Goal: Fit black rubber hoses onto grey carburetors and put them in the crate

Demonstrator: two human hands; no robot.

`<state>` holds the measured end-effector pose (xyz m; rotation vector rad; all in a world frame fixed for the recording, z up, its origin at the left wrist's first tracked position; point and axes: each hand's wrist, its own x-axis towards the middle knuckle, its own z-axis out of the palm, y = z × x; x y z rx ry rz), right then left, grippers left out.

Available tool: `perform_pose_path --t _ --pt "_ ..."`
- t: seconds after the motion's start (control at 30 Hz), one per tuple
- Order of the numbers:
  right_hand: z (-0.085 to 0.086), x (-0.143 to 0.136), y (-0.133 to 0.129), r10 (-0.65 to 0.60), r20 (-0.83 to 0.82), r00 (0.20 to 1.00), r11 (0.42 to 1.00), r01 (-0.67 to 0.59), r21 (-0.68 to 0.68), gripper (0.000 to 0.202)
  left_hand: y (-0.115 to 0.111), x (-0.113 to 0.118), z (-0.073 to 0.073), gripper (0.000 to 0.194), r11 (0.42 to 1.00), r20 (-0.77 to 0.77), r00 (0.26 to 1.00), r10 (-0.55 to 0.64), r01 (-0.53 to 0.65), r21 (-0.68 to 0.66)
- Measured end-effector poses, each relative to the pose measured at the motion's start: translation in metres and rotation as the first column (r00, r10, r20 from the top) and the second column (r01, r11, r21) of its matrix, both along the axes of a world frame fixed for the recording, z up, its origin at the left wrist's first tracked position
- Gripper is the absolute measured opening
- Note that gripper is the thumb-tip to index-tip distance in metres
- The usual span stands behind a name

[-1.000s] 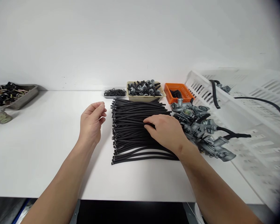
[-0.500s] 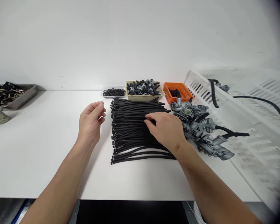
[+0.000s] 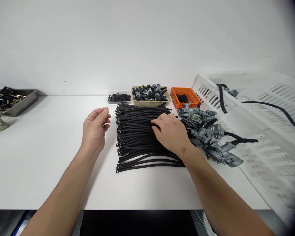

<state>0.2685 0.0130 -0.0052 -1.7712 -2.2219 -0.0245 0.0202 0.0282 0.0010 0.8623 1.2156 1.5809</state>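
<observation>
Several black rubber hoses [image 3: 137,137] lie side by side in a wide row on the white table, with small bright clips at their left ends. My right hand [image 3: 170,132] rests over the right half of the row, thumb and index finger a little apart, no hose lifted. To the left of the hoses, my left hand [image 3: 95,126] hovers above the table in a pinch, thumb pressed to the index finger. Anything between those fingertips is too small or hidden to name. Metal carburetors [image 3: 208,134] are piled just right of my right hand.
Along the wall stand a clear tray [image 3: 118,102] of thin black rings, a cream tray [image 3: 149,103] of capped black parts and an orange basket [image 3: 186,104]. A white slotted crate [image 3: 260,137] flanks the right side; a metal tray [image 3: 24,105] of parts sits far left.
My right hand has shifted slightly up and left over the hoses. My left hand keeps its pinch almost in place. The whole view has moved a little.
</observation>
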Motion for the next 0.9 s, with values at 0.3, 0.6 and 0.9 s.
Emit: perform_pose_path --t 0.3,0.6,0.9 --pt "-0.001 -0.002 0.000 0.059 -0.122 0.991 0.997 -0.065 -0.047 0.032 0.001 -0.002 -0.001 0.030 1.000 -0.038 0.999 0.003 -0.003 -0.005" --pt "-0.011 -0.009 0.001 0.201 -0.224 0.954 0.979 -0.202 0.021 0.044 0.003 -0.021 -0.006 0.032 0.965 -0.556 0.789 -0.262 0.218 -0.145" --pt "-0.022 -0.011 0.003 0.358 -0.306 0.882 0.934 -0.338 0.118 0.043 0.010 -0.020 -0.018 0.019 0.980 -0.588 0.785 -0.197 0.183 -0.083"
